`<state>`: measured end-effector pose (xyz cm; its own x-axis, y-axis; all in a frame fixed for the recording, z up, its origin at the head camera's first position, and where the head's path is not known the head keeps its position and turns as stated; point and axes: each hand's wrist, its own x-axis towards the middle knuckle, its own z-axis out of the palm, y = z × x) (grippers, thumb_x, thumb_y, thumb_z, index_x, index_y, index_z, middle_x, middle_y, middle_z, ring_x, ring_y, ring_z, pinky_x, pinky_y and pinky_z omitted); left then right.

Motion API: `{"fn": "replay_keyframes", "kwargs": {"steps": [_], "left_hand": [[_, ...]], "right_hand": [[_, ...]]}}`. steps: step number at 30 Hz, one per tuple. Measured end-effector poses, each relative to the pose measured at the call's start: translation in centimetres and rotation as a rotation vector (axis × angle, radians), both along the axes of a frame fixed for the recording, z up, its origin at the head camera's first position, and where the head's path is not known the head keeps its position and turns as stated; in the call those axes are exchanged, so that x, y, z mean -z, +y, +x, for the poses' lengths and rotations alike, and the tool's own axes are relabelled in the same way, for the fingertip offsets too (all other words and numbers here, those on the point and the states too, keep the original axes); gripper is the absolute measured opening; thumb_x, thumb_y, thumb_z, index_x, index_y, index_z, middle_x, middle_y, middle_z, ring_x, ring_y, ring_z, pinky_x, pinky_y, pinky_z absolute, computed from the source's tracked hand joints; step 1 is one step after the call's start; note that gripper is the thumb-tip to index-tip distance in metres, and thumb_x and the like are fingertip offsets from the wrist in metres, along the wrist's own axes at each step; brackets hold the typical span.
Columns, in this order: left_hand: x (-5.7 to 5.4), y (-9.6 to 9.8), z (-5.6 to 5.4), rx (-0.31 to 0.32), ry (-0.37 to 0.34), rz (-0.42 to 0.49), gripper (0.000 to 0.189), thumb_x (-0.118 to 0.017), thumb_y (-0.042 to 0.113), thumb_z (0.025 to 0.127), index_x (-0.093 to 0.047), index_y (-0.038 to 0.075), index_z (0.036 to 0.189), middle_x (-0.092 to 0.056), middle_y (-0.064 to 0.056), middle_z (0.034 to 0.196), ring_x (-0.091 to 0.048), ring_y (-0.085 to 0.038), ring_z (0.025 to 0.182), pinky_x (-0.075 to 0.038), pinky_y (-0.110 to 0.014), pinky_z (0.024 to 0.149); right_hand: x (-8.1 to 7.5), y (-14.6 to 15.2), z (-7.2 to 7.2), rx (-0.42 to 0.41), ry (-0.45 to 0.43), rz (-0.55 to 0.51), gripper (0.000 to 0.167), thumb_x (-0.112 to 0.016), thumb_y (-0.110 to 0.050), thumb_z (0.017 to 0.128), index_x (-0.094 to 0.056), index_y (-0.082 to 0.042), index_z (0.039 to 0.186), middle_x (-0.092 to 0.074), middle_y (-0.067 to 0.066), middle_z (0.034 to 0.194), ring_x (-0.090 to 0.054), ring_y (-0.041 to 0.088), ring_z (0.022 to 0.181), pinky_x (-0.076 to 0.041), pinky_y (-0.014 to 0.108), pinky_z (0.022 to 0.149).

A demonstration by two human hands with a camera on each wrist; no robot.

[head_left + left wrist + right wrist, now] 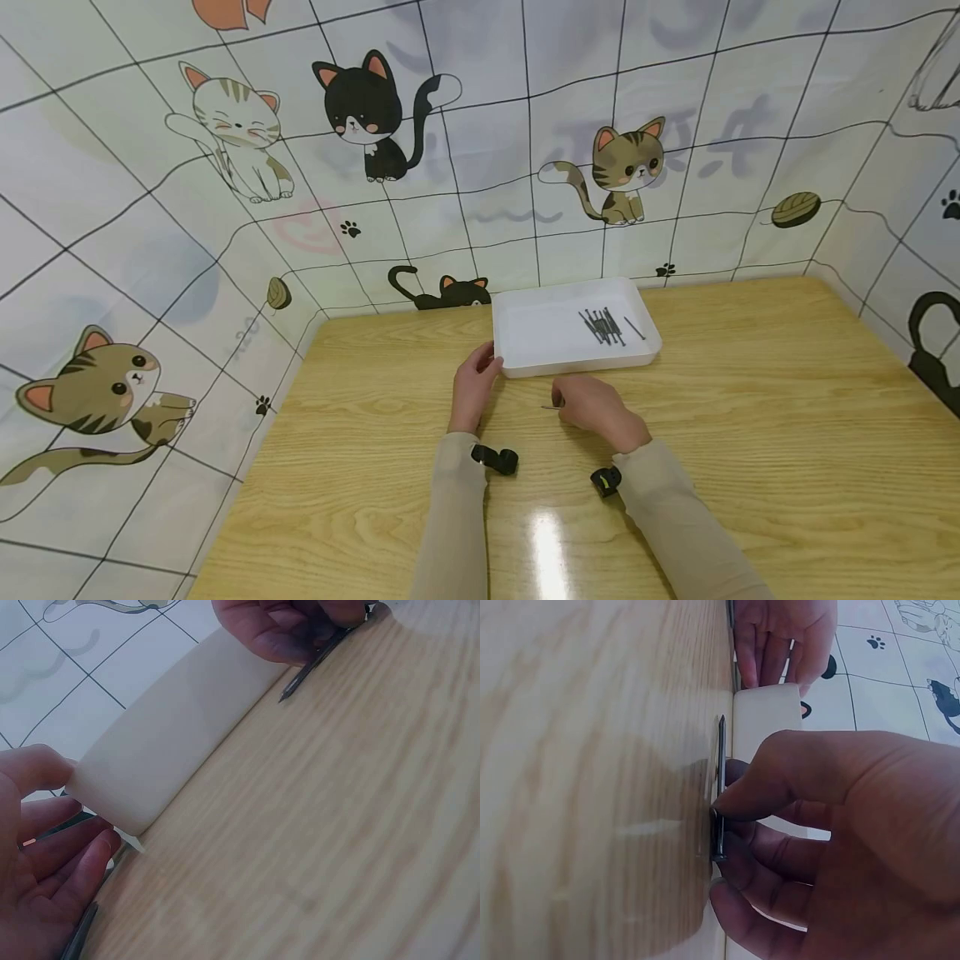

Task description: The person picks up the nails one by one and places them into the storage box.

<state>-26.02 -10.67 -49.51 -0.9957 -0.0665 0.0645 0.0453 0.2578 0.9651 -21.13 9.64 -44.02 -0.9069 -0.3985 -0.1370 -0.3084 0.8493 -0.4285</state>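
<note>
A white rectangular tray [570, 367] stands on the table near the wall, with several dark nails [602, 327] in its right half. My left hand [474, 385] holds the tray's near left corner, thumb and fingers around it. In front of the tray, my right hand [596, 407] pinches a nail [721, 772] between thumb and fingers, low over the tabletop. The nail's pointed end sticks out toward the left hand, and its head shows past the thumb in the right wrist view. Another dark nail [79, 934] lies beside the left hand, partly hidden.
The wooden table [787, 433] reaches toward me on both sides of the arms. A cat-printed wall cloth [495, 192] rises directly behind the tray and along the left and right sides. One nail [634, 328] lies apart from the pile inside the tray.
</note>
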Motion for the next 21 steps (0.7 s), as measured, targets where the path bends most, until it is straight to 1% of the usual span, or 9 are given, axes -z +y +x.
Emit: {"fn": "replay_keyframes", "kwargs": {"steps": [7,11,15,18,21], "left_hand": [[-0.04,0.04,0.03,-0.002,-0.001,-0.01,0.042,-0.056,0.029,0.088,-0.051,0.019,0.128,-0.055,0.003,0.118,-0.05,-0.012,0.102,-0.04,-0.035,0.088],[0.0,0.01,0.01,-0.003,-0.01,-0.009,0.042,-0.056,0.031,0.088,-0.051,0.021,0.128,-0.055,0.006,0.117,-0.05,-0.011,0.102,-0.04,-0.034,0.088],[-0.04,0.01,0.01,0.001,-0.003,-0.004,0.041,-0.056,0.031,0.088,-0.051,0.022,0.128,-0.055,0.007,0.117,-0.05,-0.011,0.102,-0.04,-0.034,0.088],[-0.13,0.02,0.09,0.004,0.003,-0.001,0.041,-0.056,0.032,0.088,-0.051,0.022,0.127,-0.055,0.007,0.117,-0.05,-0.012,0.103,-0.04,-0.034,0.088],[-0.05,-0.04,0.12,0.002,0.003,-0.008,0.042,-0.056,0.033,0.088,-0.051,0.022,0.128,-0.055,0.006,0.118,-0.05,-0.012,0.104,-0.039,-0.035,0.089]], "right_hand": [[0.19,-0.03,-0.11,0.014,-0.022,0.024,0.007,-0.062,-0.007,0.079,-0.06,-0.013,0.083,-0.057,-0.003,0.08,-0.05,0.014,0.066,-0.041,0.032,0.055],[0.32,-0.05,-0.2,0.022,-0.03,0.033,0.007,-0.061,-0.008,0.079,-0.058,-0.014,0.079,-0.055,-0.003,0.077,-0.048,0.014,0.064,-0.039,0.031,0.055],[0.28,0.0,-0.22,0.033,-0.018,0.026,0.008,-0.06,-0.007,0.079,-0.056,-0.014,0.077,-0.053,-0.003,0.075,-0.046,0.015,0.063,-0.038,0.031,0.053],[0.25,0.02,-0.19,0.039,-0.013,0.014,0.006,-0.059,-0.007,0.08,-0.056,-0.012,0.079,-0.054,-0.003,0.075,-0.046,0.016,0.063,-0.038,0.031,0.053],[0.25,0.05,-0.18,0.04,-0.018,-0.013,0.006,-0.057,-0.008,0.082,-0.059,-0.011,0.087,-0.057,-0.002,0.082,-0.049,0.015,0.067,-0.041,0.032,0.057]]}}
